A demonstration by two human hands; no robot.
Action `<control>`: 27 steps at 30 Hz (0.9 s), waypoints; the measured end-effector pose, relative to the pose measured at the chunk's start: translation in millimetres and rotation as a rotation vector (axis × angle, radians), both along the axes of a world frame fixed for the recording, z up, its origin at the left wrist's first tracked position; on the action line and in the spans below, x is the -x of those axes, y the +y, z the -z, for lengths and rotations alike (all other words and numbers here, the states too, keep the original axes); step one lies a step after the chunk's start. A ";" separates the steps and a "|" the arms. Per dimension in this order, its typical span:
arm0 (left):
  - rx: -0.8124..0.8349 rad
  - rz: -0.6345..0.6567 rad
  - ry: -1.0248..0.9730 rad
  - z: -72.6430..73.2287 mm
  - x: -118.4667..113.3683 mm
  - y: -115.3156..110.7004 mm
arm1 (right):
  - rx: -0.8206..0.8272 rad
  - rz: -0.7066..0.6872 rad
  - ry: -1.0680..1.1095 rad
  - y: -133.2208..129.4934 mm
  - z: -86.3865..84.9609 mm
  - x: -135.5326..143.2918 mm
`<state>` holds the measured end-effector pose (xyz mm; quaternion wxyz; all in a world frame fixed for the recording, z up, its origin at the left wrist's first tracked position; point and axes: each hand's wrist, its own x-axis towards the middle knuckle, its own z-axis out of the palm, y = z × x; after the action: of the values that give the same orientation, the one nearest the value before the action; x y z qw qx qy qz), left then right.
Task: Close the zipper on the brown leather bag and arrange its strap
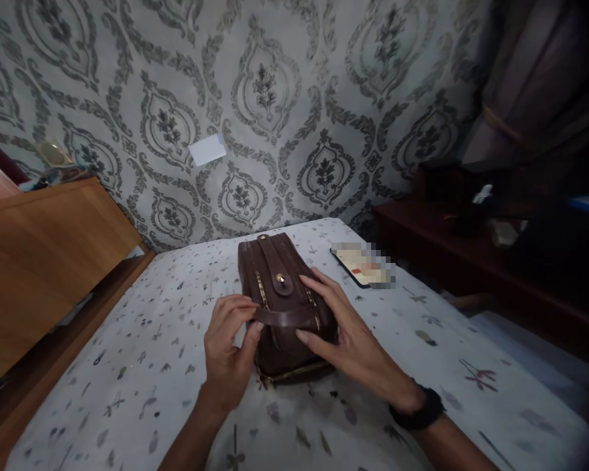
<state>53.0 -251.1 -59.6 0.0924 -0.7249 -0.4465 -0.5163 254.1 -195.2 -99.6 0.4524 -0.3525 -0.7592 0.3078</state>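
Note:
A brown leather pouch [277, 281] with zippers and a snap strap lies on a bed covered by a white patterned sheet [142, 366]. My left hand [228, 356] pinches the pouch's brown wrist strap [287, 318] at its near left end. My right hand [346, 333] rests flat against the pouch's right side, fingers spread on top near the zipper. A dark band sits on my right wrist [417, 409].
A phone [360, 265] lies on the sheet right of the pouch. A wooden cabinet [39, 255] stands to the left of the bed. Dark wooden furniture [471, 248] and a curtain are to the right. Patterned wallpaper with a white paper note [207, 149] is behind.

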 end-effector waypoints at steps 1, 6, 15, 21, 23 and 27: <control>0.001 -0.007 0.004 0.5 -1.0 -0.4 | -0.022 0.062 -0.025 -2.8 -1.0 4.2; 0.003 -0.008 0.030 1.3 -3.1 -1.7 | -0.165 0.320 -0.135 -12.0 -6.7 24.5; 0.070 -0.011 -0.047 1.1 -1.9 -1.0 | -0.160 0.279 -0.071 -4.7 -2.4 22.9; 0.072 -0.079 0.101 8.2 3.6 -1.2 | -0.211 0.290 -0.061 -2.8 1.1 25.0; 0.124 -0.088 0.098 6.8 5.1 -1.3 | -0.203 0.286 -0.068 -2.6 0.9 24.6; 0.192 -0.091 0.162 -0.1 5.7 -2.4 | -0.202 0.279 -0.063 -3.4 -0.3 24.1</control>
<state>47.3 -253.4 -59.5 0.0816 -0.7486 -0.5174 -0.4065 230.0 -198.6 -99.4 0.4997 -0.4167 -0.7437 0.1531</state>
